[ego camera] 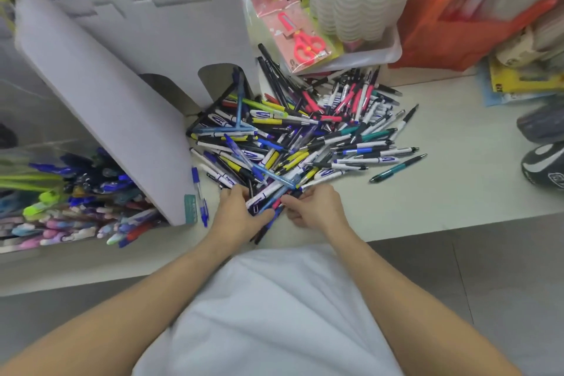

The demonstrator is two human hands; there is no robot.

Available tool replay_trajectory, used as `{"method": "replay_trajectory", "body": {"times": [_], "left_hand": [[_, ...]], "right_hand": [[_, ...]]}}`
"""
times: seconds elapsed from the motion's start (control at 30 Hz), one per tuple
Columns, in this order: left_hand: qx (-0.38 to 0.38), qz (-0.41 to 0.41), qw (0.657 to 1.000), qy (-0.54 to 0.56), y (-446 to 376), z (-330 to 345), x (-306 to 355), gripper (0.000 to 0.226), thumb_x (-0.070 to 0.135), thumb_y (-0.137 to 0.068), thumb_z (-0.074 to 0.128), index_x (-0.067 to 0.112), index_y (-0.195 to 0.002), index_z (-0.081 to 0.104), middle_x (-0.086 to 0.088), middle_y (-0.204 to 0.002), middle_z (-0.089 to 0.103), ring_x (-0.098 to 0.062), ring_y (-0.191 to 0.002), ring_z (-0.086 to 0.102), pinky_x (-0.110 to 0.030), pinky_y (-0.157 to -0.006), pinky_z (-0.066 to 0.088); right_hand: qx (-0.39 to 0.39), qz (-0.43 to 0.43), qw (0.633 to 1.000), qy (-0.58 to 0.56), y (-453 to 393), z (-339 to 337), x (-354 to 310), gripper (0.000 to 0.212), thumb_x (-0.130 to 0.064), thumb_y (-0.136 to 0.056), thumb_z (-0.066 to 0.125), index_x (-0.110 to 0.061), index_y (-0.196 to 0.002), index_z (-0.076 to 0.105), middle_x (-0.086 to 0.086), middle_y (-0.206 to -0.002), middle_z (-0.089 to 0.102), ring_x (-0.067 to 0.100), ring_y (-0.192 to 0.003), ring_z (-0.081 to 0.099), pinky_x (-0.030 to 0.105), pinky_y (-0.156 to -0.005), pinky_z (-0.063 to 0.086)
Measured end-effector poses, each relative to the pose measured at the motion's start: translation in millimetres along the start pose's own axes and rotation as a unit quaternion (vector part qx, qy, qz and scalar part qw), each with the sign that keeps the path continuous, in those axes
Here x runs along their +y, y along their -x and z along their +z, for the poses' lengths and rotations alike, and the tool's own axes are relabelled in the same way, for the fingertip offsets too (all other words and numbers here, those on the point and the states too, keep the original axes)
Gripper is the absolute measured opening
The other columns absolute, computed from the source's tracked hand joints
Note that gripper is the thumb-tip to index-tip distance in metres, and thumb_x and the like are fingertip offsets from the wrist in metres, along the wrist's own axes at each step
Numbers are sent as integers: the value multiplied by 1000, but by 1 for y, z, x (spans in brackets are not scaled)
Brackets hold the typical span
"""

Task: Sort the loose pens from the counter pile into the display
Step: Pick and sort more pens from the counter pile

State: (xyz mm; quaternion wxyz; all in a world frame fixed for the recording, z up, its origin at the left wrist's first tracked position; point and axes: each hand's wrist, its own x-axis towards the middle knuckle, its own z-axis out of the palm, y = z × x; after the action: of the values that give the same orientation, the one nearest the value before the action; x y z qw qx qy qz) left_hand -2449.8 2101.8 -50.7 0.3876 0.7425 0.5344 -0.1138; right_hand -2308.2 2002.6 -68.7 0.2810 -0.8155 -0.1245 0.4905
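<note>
Head view: fingertips point(244, 192) buried among pens point(293, 137).

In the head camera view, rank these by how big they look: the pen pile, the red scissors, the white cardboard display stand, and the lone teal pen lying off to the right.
1. White cardboard display stand
2. Pen pile
3. Red scissors
4. Lone teal pen

The scissors and teal pen look close in size; the pen is longer but far thinner.
</note>
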Motion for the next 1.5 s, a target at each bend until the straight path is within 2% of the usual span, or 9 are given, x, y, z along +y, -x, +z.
{"method": "replay_trajectory", "body": {"times": [0.2,0.3,0.43,0.53,0.7,1.0,1.1,1.27,1.5], "left_hand": [[29,-144,978,146,-4,0,-10,81,49,-61,84,3,-116,47,-18,-109,60,-34,-102,62,-35,-82,52],[-25,-182,966,180,-8,-7,-13,46,43,-77,82,6,-88,58,-4,-70,54,-22,-69,60,-19,-49,40],[-53,-191,946,258,-15,-7,-3,43,51,-81,77,11,-84,60,-6,-76,62,-18,-67,55,-24,-59,44],[-58,-173,956,231,-14,-6,4,49,51,-88,69,3,-89,60,-11,-82,65,-19,-66,59,-25,-52,45],[-94,-115,977,154,-8,-11,-3,47,51,-97,56,5,-91,66,-21,-100,72,-29,-83,65,-33,-74,50],[-184,1,961,207,6,-27,-8,43,52,-103,38,19,-109,66,-9,-114,72,-23,-99,66,-36,-95,52],[-262,-13,908,328,10,-34,-6,39,43,-103,44,11,-102,65,-13,-90,75,-32,-75,70,-39,-72,61],[-268,2,906,329,12,-39,1,41,48,-96,53,9,-106,64,-10,-76,68,-19,-56,58,-29,-52,50],[-268,40,915,298,16,-60,8,33,40,-93,62,9,-104,61,-10,-83,59,-17,-63,56,-29,-56,52]], "right_hand": [[11,9,999,51,4,-4,-4,44,-27,-82,75,-11,-44,58,9,-58,71,27,-62,71,43,-74,61],[45,14,997,64,9,-8,-4,32,-27,-77,75,-5,-56,63,9,-59,71,28,-66,70,39,-70,59],[18,24,998,56,10,5,-10,21,-13,-62,73,4,-58,62,17,-60,68,23,-50,56,36,-58,56],[-16,18,999,36,3,19,-13,16,-11,-59,80,-1,-64,69,11,-63,72,16,-52,61,37,-56,56],[-97,40,989,-103,8,29,-23,16,-9,-82,63,-1,-91,73,18,-82,77,35,-76,76,52,-76,62],[-116,27,978,-174,24,36,-34,31,-16,-101,46,8,-107,66,24,-94,74,29,-73,76,45,-67,63],[-95,-17,991,-91,25,33,-35,42,-32,-104,48,6,-97,67,21,-85,76,35,-70,75,54,-75,62],[-115,-49,991,56,32,16,-49,43,-33,-106,44,-2,-86,68,9,-68,65,24,-59,62,39,-67,58],[-241,14,948,-207,27,-11,-60,10,-7,-94,68,2,-89,70,12,-75,64,13,-59,59,22,-60,57]]}}
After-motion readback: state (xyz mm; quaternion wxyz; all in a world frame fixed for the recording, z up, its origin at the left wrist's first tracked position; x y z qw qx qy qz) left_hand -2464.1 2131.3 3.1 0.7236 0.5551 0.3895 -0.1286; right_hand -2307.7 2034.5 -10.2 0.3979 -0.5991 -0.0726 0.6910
